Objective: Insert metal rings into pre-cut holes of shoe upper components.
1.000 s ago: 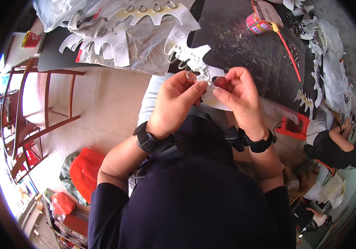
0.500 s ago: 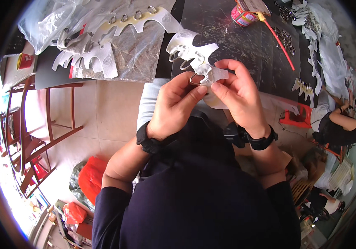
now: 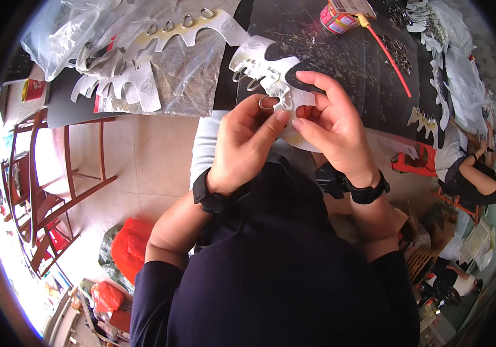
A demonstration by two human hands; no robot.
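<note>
Between my hands, over the near edge of the dark table, is a white scalloped strip (image 3: pixel 285 65) with metal rings set along one side. My left hand (image 3: pixel 239 141) is closed in a pinch on the strip, its thumb pressed near the lowest metal ring (image 3: pixel 266 104). There the white material is folded and bunched around the ring. On the other side, my right hand (image 3: pixel 340 130) has its thumb and a bent finger at the strip's edge, while the index finger is raised off it. Part of the strip hangs below my thumbs, partly hidden.
A ringed scalloped strip (image 3: pixel 216 24) and a ringless one (image 3: pixel 144 87) lie on plastic sheeting to the left. A pink tub (image 3: pixel 337 23) and red-handled brush (image 3: pixel 389 63) are at the far right, near loose metal rings (image 3: pixel 395 55). Another person (image 3: pixel 473 173) sits at right.
My right index finger has lifted away from the strip, and that hand has opened a little. The left hand keeps its pinch, with the strip tilted slightly differently.
</note>
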